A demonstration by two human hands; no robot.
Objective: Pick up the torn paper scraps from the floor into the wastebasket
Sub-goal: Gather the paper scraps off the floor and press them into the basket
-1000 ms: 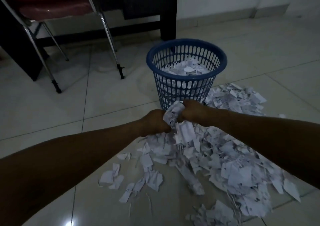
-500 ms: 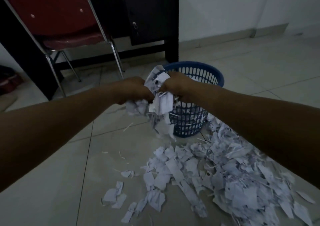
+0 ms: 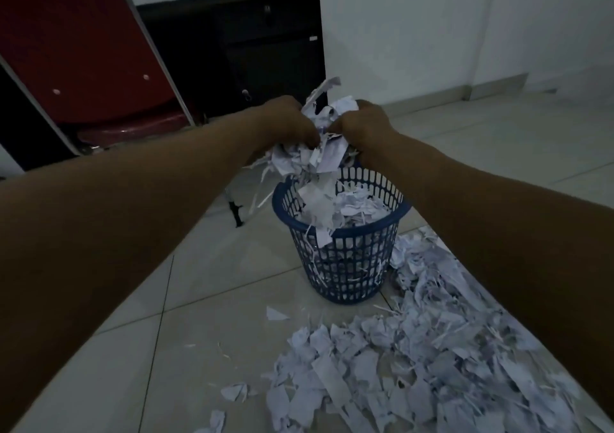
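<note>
A blue lattice wastebasket [image 3: 345, 273] stands on the tiled floor, filled high with white paper scraps. Directly above its rim, my left hand [image 3: 287, 123] and my right hand [image 3: 367, 127] press together on a bundle of torn paper scraps [image 3: 319, 153]. Loose pieces hang from the bundle and drop into the basket. A large pile of torn scraps [image 3: 415, 359] covers the floor in front of and to the right of the basket.
A red chair [image 3: 76, 57] with metal legs stands at the back left, one leg foot [image 3: 236, 211] close to the basket's left. A dark desk [image 3: 265, 43] sits against the white wall behind. Bare tiles lie to the left of the pile.
Both hands have lifted the bundle of scraps off the floor pile and carried it up over the wastebasket. Pieces now fall into the basket.
</note>
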